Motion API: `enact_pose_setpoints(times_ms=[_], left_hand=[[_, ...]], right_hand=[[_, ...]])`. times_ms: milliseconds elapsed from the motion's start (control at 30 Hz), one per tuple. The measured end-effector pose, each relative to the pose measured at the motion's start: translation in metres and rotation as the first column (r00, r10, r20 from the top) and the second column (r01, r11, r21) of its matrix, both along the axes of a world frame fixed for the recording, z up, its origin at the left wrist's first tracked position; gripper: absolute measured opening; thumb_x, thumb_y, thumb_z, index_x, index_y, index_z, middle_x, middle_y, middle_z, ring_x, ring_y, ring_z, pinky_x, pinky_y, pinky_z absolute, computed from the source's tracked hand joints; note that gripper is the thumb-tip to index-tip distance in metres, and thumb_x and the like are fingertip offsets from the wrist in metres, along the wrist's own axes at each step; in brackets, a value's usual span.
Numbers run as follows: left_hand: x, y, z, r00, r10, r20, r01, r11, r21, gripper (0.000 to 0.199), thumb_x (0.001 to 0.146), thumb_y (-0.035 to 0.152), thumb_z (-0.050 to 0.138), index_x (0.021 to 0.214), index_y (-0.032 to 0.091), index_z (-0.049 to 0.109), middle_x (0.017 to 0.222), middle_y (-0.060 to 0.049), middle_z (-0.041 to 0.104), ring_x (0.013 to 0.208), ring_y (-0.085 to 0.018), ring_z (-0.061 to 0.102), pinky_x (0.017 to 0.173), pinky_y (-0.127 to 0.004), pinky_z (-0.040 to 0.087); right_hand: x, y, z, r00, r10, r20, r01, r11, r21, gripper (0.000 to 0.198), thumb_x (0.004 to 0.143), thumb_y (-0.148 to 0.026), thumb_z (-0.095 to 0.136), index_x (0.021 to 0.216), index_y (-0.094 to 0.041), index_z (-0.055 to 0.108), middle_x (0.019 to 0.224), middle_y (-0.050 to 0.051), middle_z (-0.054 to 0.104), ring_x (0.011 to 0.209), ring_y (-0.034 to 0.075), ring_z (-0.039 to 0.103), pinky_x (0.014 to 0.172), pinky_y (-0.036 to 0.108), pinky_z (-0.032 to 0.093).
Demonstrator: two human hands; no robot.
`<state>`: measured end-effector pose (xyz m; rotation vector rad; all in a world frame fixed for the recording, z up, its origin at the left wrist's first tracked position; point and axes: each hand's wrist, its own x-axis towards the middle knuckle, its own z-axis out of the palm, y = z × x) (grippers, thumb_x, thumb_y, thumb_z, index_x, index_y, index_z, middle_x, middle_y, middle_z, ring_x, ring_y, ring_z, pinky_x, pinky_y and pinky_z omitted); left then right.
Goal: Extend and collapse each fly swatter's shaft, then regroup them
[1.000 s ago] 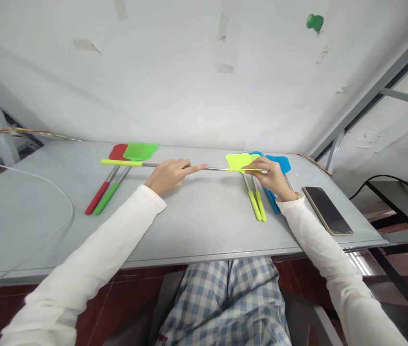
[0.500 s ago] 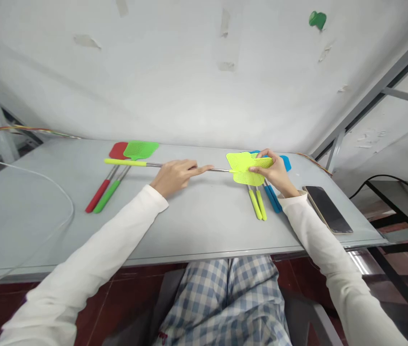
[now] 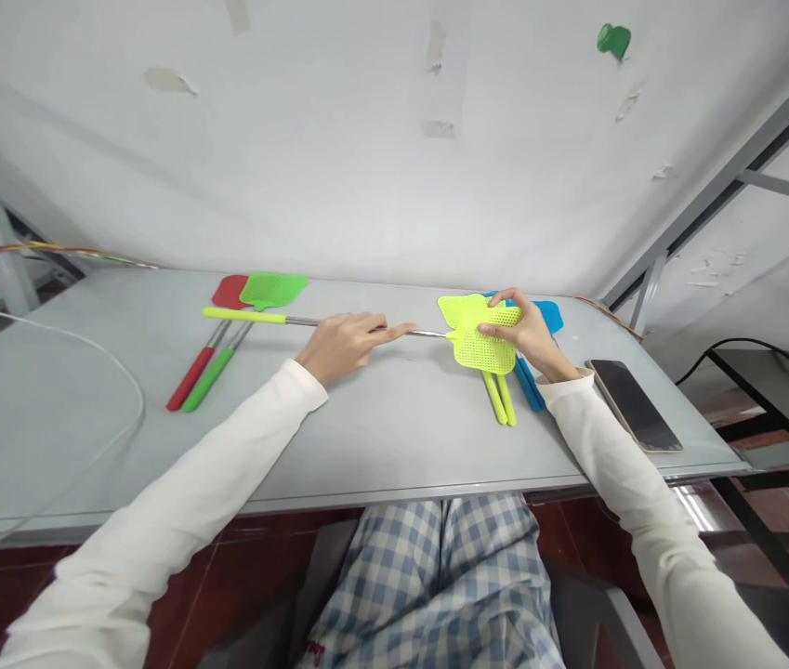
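While the left hand (image 3: 342, 342) pinches the thin metal rod, the right hand (image 3: 526, 330) grips the yellow swatter (image 3: 479, 336) head at centre-right above the surface (image 3: 380, 437); it seems light, bendy, best held near the rod.

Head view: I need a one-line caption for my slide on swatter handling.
Right hand grips a yellow fly swatter's head while left hand holds its extended metal rod over the grey table.

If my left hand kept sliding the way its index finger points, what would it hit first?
Most likely the yellow swatter head that the right hand holds tilted up. The left hand points right along the metal rod, and nothing else shows on that line, though depth is hard to judge.
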<state>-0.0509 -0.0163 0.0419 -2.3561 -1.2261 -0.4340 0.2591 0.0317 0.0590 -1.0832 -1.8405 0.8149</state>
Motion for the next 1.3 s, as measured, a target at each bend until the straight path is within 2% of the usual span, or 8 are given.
enact_pose_setpoints(times_ms=[100, 233, 400, 667, 833, 933, 1133, 1300], left_hand=[[0.002, 0.002, 0.001, 0.998, 0.025, 0.055, -0.023, 0.999, -0.032, 0.059, 0.082, 0.005, 0.038, 0.129, 0.036, 0.057, 0.086, -0.002, 0.066, 0.067, -0.013, 0.055, 0.055, -0.025, 0.035], [0.013, 0.001, -0.001, 0.992, 0.064, 0.107, -0.059, 0.997, -0.052, 0.052, 0.087, 0.01, 0.035, 0.129, 0.031, 0.058, 0.087, -0.004, 0.066, 0.071, -0.015, 0.057, 0.054, -0.027, 0.034], [0.023, -0.002, -0.007, 0.994, 0.013, 0.11, -0.006, 0.998, -0.066, 0.043, 0.095, 0.021, 0.032, 0.127, 0.03, 0.058, 0.086, -0.004, 0.067, 0.074, -0.016, 0.059, 0.055, -0.028, 0.034], [0.026, -0.003, -0.007, 0.98, 0.045, 0.195, -0.016, 0.988, -0.15, 0.039, 0.097, 0.029, 0.031, 0.12, 0.025, 0.062, 0.093, -0.006, 0.07, 0.081, -0.016, 0.061, 0.057, -0.026, 0.036], [0.03, -0.007, 0.009, 0.928, 0.103, 0.359, 0.048, 0.92, -0.388, 0.038, 0.093, 0.028, 0.035, 0.114, 0.026, 0.066, 0.101, -0.003, 0.07, 0.084, -0.016, 0.061, 0.062, -0.024, 0.038], [0.029, -0.006, 0.02, 0.861, 0.144, 0.487, 0.179, 0.811, -0.557, 0.039, 0.092, 0.038, 0.037, 0.105, 0.023, 0.071, 0.078, -0.001, 0.067, 0.068, -0.013, 0.054, 0.063, -0.023, 0.038], [0.022, -0.006, 0.031, 0.768, 0.228, 0.598, 0.409, 0.544, -0.733, 0.048, 0.089, 0.049, 0.039, 0.105, 0.016, 0.071, 0.054, 0.003, 0.041, 0.047, -0.008, 0.03, 0.046, -0.022, 0.027], [0.016, -0.008, 0.039, 0.781, 0.229, 0.581, 0.357, 0.6, -0.716, 0.046, 0.088, 0.049, 0.042, 0.102, 0.016, 0.071, 0.056, 0.002, 0.042, 0.052, -0.009, 0.035, 0.05, -0.022, 0.03]], right_hand=[[-0.001, 0.0, -0.001, 0.965, -0.161, 0.208, 0.096, 0.952, 0.291, 0.054, 0.071, -0.054, 0.07, 0.112, -0.023, 0.05, 0.113, 0.009, 0.059, 0.101, 0.027, 0.057, 0.083, 0.043, 0.047], [-0.021, -0.013, -0.004, 0.809, -0.429, 0.402, 0.042, 0.725, 0.688, 0.049, 0.089, -0.046, 0.052, 0.13, -0.019, 0.046, 0.144, 0.016, 0.041, 0.134, 0.033, 0.034, 0.106, 0.053, 0.029], [-0.043, -0.013, -0.016, 0.658, -0.347, 0.668, -0.373, 0.621, 0.69, 0.027, 0.097, -0.032, 0.039, 0.103, -0.019, 0.062, 0.129, 0.011, 0.059, 0.136, 0.025, 0.037, 0.111, 0.046, 0.028], [-0.032, 0.006, -0.019, 0.619, -0.399, 0.677, -0.44, 0.537, 0.719, 0.028, 0.098, -0.032, 0.04, 0.09, -0.019, 0.063, 0.094, 0.007, 0.069, 0.106, 0.019, 0.058, 0.101, 0.039, 0.036], [-0.033, 0.002, -0.014, 0.604, -0.433, 0.669, -0.434, 0.525, 0.732, 0.023, 0.098, -0.025, 0.041, 0.092, -0.019, 0.063, 0.083, 0.005, 0.068, 0.101, 0.019, 0.056, 0.099, 0.036, 0.035], [-0.032, 0.001, -0.013, 0.616, -0.429, 0.661, -0.423, 0.527, 0.737, 0.025, 0.098, -0.021, 0.038, 0.095, -0.02, 0.063, 0.085, 0.005, 0.068, 0.103, 0.018, 0.056, 0.099, 0.035, 0.035], [-0.026, 0.002, -0.012, 0.654, -0.304, 0.693, -0.364, 0.678, 0.639, 0.03, 0.099, -0.027, 0.032, 0.101, -0.025, 0.063, 0.093, 0.004, 0.069, 0.113, 0.018, 0.054, 0.102, 0.039, 0.037], [-0.014, 0.011, -0.012, 0.718, -0.262, 0.644, -0.276, 0.743, 0.61, 0.028, 0.098, -0.037, 0.037, 0.104, -0.027, 0.063, 0.095, 0.005, 0.069, 0.118, 0.021, 0.052, 0.106, 0.045, 0.033]])
